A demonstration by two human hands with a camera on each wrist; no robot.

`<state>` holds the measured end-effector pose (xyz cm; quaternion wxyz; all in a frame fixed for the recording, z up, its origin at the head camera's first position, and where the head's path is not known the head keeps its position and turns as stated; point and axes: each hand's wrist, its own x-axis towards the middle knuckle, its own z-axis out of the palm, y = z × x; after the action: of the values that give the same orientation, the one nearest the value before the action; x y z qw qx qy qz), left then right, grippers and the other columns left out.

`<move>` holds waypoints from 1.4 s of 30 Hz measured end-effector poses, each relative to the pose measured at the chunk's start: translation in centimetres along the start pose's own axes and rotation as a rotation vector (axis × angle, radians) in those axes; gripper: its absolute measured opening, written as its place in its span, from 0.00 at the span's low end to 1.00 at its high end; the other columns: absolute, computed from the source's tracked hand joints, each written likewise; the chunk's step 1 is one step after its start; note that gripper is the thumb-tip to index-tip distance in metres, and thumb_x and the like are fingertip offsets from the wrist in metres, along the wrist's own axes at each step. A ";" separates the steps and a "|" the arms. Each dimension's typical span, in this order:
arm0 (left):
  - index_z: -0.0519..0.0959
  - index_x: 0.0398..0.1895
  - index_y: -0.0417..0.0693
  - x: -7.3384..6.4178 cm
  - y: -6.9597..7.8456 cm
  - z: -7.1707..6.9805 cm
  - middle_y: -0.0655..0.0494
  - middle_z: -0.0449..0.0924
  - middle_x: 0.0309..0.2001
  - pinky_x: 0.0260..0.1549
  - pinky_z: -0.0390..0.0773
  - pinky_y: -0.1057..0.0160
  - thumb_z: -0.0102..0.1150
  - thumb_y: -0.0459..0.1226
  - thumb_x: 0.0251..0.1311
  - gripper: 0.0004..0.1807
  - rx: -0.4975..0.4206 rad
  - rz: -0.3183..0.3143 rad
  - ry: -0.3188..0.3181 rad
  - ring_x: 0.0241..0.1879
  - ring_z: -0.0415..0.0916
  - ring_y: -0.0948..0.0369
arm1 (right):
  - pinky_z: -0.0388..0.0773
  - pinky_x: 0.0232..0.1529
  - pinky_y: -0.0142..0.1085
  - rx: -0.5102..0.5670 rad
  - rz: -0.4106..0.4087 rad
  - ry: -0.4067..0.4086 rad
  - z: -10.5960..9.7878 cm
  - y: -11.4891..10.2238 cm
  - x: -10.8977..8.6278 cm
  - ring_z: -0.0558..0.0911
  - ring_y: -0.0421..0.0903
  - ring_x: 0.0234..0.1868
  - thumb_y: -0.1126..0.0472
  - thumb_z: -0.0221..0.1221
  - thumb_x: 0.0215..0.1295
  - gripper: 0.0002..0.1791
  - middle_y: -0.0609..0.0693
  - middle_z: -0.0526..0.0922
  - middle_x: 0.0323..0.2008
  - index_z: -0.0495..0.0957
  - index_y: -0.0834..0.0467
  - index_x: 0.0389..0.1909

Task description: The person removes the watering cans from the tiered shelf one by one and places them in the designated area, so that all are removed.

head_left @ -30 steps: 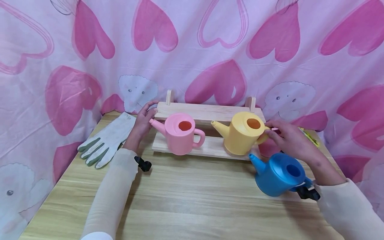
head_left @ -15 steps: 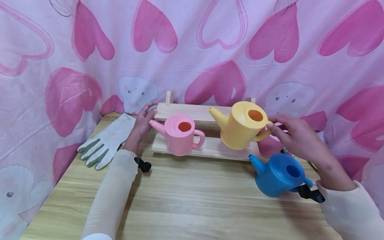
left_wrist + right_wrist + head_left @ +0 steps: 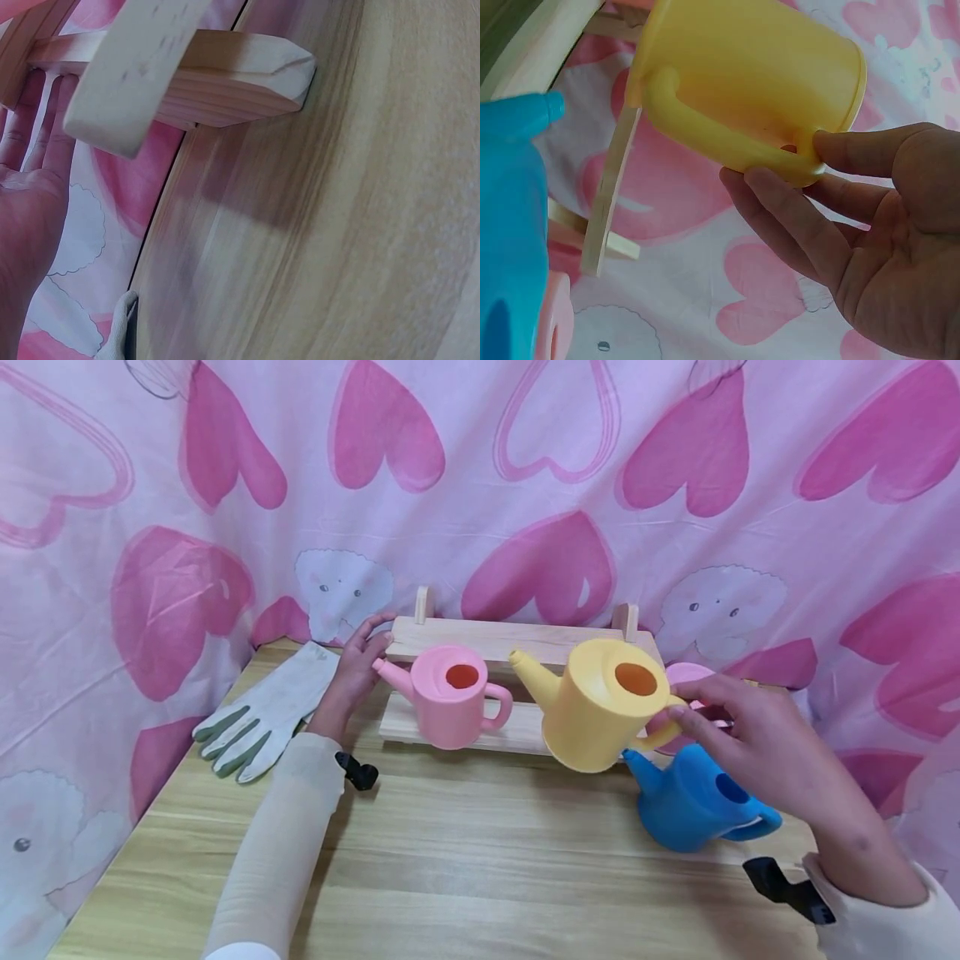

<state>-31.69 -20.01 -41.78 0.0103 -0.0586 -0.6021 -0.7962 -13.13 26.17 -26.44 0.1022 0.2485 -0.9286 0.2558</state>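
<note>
Holding the yellow can (image 3: 588,714), the right hand (image 3: 768,747) partly obscures something pink (image 3: 687,672).

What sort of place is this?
Probably a staged indoor tabletop: heart-print cloth runs behind a wood-grain table, which bears a small wooden rack with a pink can on it.

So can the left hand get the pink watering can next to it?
Probably yes: the left hand is by the spout of the pink watering can, with nothing seen between them.

Yellow watering can (image 3: 757,67) in hand (image 3: 892,232)
</note>
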 end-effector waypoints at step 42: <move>0.71 0.71 0.52 0.1 -0.2 0.0 0.51 0.78 0.55 0.41 0.83 0.68 0.56 0.38 0.76 0.23 -0.020 0.000 0.012 0.45 0.80 0.61 | 0.82 0.34 0.29 0.036 0.309 -0.121 8.5 -0.4 -6.7 0.78 0.42 0.40 0.61 0.70 0.66 0.13 0.44 0.81 0.43 0.84 0.53 0.50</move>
<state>-31.76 -19.95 -41.94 0.0133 -0.0537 -0.5939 -0.8027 -7.74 24.12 -35.65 0.0009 0.1197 -0.9555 0.2697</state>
